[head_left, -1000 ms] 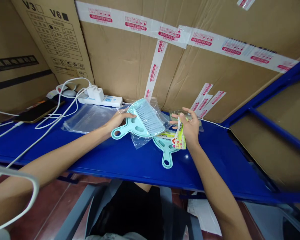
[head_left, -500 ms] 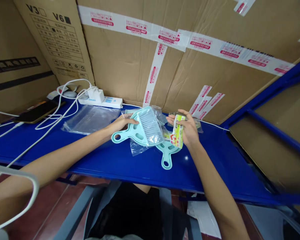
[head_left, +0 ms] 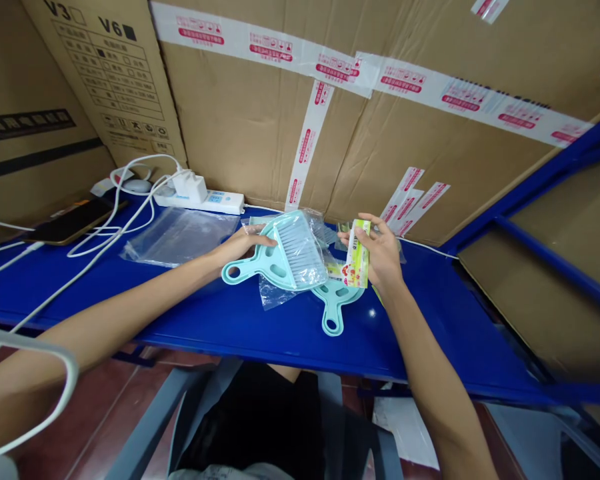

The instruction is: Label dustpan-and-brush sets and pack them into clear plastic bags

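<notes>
My left hand grips a light teal dustpan by its left side, thumb on top. A pale brush with clear plastic around it lies over the pan. In my right hand is a yellow-green and white printed card, pinched under the thumb and held upright. Below and between the hands, a second teal dustpan rests on the blue table with its handle toward me. Clear plastic wrapping shows under the first pan.
A clear plastic bag lies left on the blue table. Behind it are a white power strip, white cables and a dark phone. Cardboard stands along the back.
My right hand has shifted slightly right, and the card in it has turned a little and now faces me more. My left hand and its dustpan have hardly moved.
</notes>
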`<action>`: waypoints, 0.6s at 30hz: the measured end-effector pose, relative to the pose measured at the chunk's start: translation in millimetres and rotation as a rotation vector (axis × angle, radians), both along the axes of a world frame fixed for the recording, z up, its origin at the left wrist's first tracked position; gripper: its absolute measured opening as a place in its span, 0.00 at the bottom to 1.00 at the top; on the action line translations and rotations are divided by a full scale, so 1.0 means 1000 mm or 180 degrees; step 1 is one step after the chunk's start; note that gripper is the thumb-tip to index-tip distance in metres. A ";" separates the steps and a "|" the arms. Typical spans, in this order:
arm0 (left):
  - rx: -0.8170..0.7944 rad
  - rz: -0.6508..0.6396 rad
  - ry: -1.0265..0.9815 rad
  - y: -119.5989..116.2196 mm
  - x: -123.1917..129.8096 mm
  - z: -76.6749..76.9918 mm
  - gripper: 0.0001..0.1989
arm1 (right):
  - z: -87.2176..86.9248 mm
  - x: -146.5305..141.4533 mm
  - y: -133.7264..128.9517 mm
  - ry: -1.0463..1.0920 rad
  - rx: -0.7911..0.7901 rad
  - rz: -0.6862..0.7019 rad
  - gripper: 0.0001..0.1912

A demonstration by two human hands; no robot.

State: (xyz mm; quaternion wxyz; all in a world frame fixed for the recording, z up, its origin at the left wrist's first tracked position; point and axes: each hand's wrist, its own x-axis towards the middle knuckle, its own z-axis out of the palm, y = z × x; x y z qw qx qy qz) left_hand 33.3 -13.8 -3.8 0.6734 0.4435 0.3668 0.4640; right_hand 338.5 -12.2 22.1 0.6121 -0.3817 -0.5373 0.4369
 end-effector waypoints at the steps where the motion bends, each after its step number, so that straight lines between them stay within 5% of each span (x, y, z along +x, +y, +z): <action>1: 0.0024 0.0003 -0.0014 0.000 0.000 0.000 0.16 | 0.000 0.000 0.000 -0.0064 0.0014 -0.0064 0.27; 9: 0.0082 0.0270 0.0036 0.001 0.000 0.003 0.16 | 0.004 0.021 0.014 0.0364 0.0298 -0.0980 0.28; 18: 0.0144 0.0645 -0.0227 0.000 0.001 0.006 0.16 | -0.004 -0.010 -0.003 -0.0229 0.0150 -0.0172 0.18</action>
